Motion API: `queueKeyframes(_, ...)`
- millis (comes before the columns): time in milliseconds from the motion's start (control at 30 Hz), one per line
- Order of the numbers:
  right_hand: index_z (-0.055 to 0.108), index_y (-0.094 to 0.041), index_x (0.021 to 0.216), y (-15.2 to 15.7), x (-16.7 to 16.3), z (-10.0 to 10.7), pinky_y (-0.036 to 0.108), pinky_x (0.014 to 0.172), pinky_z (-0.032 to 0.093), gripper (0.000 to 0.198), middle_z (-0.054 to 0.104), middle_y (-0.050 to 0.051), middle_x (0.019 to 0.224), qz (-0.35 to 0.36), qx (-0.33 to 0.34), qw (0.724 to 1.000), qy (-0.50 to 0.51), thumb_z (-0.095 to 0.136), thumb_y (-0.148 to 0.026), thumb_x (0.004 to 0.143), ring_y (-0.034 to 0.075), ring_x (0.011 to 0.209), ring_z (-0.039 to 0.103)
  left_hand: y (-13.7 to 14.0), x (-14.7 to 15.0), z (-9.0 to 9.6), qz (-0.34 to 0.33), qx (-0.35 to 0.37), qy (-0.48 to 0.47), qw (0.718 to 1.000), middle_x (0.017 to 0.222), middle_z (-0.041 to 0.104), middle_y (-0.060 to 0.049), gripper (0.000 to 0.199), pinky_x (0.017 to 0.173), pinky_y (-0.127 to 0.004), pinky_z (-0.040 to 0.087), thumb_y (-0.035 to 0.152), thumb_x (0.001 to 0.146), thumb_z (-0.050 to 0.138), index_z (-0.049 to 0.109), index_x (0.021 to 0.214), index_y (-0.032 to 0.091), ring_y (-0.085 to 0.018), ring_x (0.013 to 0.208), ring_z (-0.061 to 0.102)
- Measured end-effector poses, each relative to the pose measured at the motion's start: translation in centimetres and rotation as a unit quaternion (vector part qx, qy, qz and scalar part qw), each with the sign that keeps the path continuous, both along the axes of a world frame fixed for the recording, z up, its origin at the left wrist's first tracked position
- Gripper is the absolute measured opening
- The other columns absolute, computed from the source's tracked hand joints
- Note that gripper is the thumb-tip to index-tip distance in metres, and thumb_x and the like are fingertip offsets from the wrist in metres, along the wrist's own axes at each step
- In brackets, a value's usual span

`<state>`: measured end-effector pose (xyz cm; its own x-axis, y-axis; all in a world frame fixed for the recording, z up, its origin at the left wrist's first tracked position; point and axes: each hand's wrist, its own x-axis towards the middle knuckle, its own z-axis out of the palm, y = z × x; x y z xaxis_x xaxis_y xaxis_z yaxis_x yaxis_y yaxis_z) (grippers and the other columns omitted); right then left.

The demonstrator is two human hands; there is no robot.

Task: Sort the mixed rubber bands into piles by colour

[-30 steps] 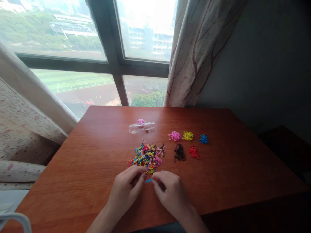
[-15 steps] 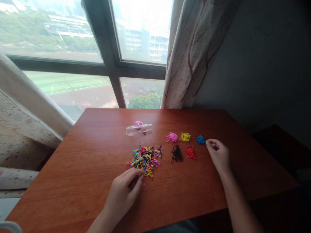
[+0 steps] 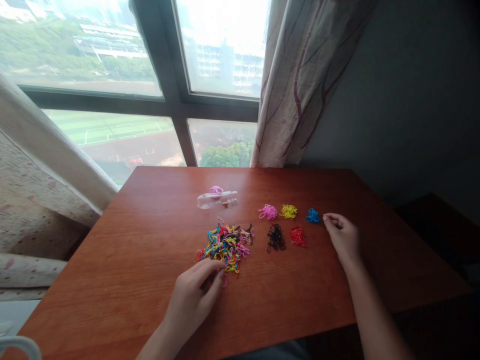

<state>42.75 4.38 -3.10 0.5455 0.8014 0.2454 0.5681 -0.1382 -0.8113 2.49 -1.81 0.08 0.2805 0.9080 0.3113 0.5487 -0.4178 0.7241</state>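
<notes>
A mixed heap of small looped pins (image 3: 225,242), bulb-shaped and in several colours, lies in the middle of the table. My left hand (image 3: 197,290) rests at its lower left edge, thumb and forefinger drawn together on the near pins; what they pinch is hidden. Just right of a small heap of blue pins (image 3: 312,216) is my right hand (image 3: 342,237), fingertips closed and apart from the heap, with nothing showing in them. Single-colour heaps lie between: pink pins (image 3: 268,211), yellow pins (image 3: 289,211), black pins (image 3: 276,237) and red pins (image 3: 298,236).
Behind the mixed heap, a clear plastic container (image 3: 210,201) lies on its side with a pink piece (image 3: 216,190) by it. One pale pin (image 3: 220,219) lies apart. The brown wooden table (image 3: 112,280) reaches the window, with curtains (image 3: 288,100) at both sides.
My right hand has drawn back slightly from the blue pins, which its fingertips were touching. My left hand stays at the mixed heap's edge. The view has shifted a little.
</notes>
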Motion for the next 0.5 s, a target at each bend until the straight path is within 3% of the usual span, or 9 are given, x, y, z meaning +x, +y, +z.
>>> queueKeyframes(200,0.072,-0.017,0.092,-3.7,-5.7,1.3,0.025,0.057,0.048,0.034,0.069,0.005,0.076,0.03,0.018,0.999,0.024,0.063,-0.049,0.083,0.017,0.064,0.061,-0.6,-0.6,0.2,0.083,-0.014,0.016,0.996,0.079,0.072,0.001,0.013,0.062,-0.02,0.05,0.024,0.09,0.054,0.067,0.088,0.021,-0.013,0.067,0.067)
queueKeyframes(367,0.071,-0.02,0.088,-7.2,-12.4,1.6,0.023,0.057,0.049,0.023,0.068,0.002,0.072,0.125,0.03,0.992,0.02,0.061,-0.04,0.089,0.015,0.061,0.062,-2.2,-0.5,0.3,0.05,-0.048,0.156,0.985,0.083,0.07,0.001,0.012,0.062,-0.023,0.048,0.03,0.091,0.054,0.064,0.095,0.025,-0.015,0.071,0.067)
queueKeyframes(500,0.071,-0.021,0.086,-8.5,-14.9,1.7,0.021,0.058,0.05,0.02,0.07,0.002,0.073,0.187,0.027,0.982,0.007,0.058,-0.035,0.091,0.015,0.062,0.064,-3.0,0.2,0.6,0.045,-0.056,0.245,0.967,0.084,0.069,0.001,0.009,0.06,-0.026,0.046,0.031,0.091,0.053,0.061,0.09,0.026,-0.018,0.075,0.068)
